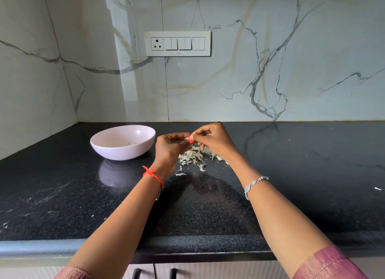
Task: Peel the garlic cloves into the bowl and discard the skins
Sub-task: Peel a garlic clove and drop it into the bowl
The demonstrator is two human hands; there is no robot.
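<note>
Both hands meet above a pile of white garlic skins [194, 155] on the black counter. My left hand [170, 148] and my right hand [214, 139] pinch a small garlic clove [190, 137] between their fingertips; the clove is mostly hidden by the fingers. A pale pink bowl [123, 142] stands to the left of my left hand, with something small and pale at its bottom.
The black granite counter [302, 174] runs to a marble-look wall at the back and left. A switch panel [178, 43] is mounted on the back wall. Stray skin flakes [377, 188] lie at the far right. Cabinet handles [154, 273] show below the counter's front edge.
</note>
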